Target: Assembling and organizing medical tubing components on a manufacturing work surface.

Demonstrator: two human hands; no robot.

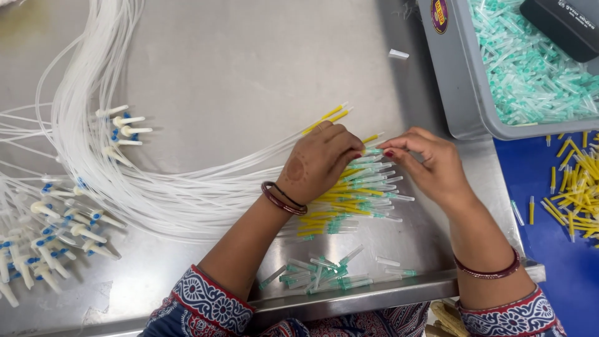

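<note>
While my left hand [318, 161] pressed on the tube ends [349, 196], its fingers curled together over them, my right hand [430, 163] pinched one green cap [374, 151] just beside it. Many ends by that hand already wore clear capped tips; loose caps [318, 273] below it and a gray bin [462, 93] of them remained. Beneath my left palm, I couldn't tell which ends were fitted.

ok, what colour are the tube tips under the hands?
Yellow tube tips, with green-hubbed clear caps on some. Head view shows it best.
</note>
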